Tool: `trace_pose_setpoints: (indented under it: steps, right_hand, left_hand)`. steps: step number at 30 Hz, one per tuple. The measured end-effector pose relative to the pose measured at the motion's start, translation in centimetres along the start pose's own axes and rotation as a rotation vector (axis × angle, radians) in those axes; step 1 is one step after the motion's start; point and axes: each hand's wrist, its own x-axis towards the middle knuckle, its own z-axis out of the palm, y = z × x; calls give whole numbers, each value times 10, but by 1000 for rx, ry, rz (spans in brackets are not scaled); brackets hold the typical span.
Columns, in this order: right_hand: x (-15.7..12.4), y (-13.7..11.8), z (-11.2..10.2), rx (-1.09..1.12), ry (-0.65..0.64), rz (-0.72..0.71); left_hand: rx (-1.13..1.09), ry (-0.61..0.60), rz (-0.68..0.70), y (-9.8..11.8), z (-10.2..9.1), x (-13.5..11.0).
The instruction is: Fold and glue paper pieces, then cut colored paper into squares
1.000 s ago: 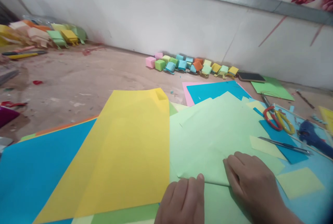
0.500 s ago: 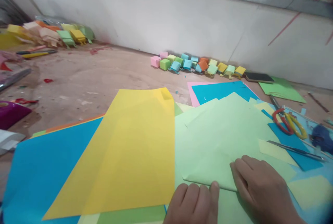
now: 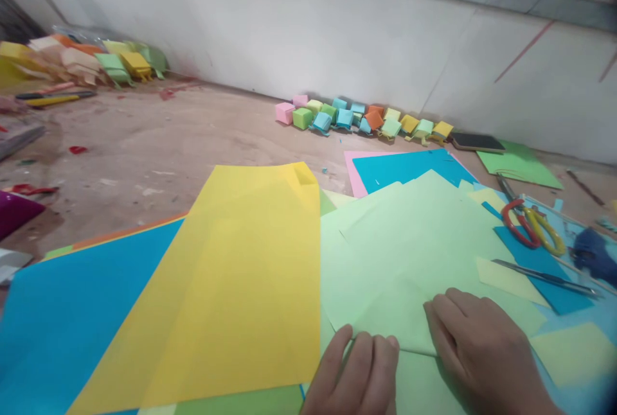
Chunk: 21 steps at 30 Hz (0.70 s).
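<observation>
A folded sheet of light green paper (image 3: pixel 400 261) lies in front of me, its near edge creased, over another light green sheet. My left hand (image 3: pixel 359 370) is at the left part of that fold, fingers bent and pressed together on the paper edge. Closed like a fist, my right hand (image 3: pixel 482 344) pinches or presses the same sheet farther right along the fold; its fingertips are hidden. Just left of the green paper is a large yellow sheet (image 3: pixel 231 286), overlapping a blue sheet (image 3: pixel 81 299).
Scissors (image 3: pixel 533 229) and a craft knife (image 3: pixel 544 277) lie to the right among paper scraps. Small paper cubes (image 3: pixel 342 118) line the wall, with more paper shapes (image 3: pixel 113 68) at the far left. A dark flat object (image 3: pixel 477 142) sits at the back right.
My left hand has shifted slightly up and left along the fold, its fingers spreading a little higher onto the paper. My right hand stays in place. The view has turned slightly right.
</observation>
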Motion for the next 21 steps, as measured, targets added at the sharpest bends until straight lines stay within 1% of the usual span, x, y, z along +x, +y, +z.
trace_pose_setpoints:
  steps: [3, 7, 10, 14, 18, 21]
  right_hand:
    - [3, -2, 0, -20, 11, 0]
    - [5, -5, -1, -77, 39, -12]
    - [2, -4, -4, -153, 41, 13]
    - [-11, 6, -9, -216, -10, 67]
    - [-28, 19, -16, -256, -34, 79]
    - [-35, 17, -25, -265, -56, 80]
  left_hand:
    - [-14, -20, 4, -2, -1, 1]
    - [-46, -51, 56, -10, -5, 6]
    - [-109, -85, 97, -17, -10, 10]
    - [-135, -185, 95, -23, -16, 12]
    - [-134, -209, 173, -28, -17, 9]
    - [-147, -246, 202, -30, -18, 7]
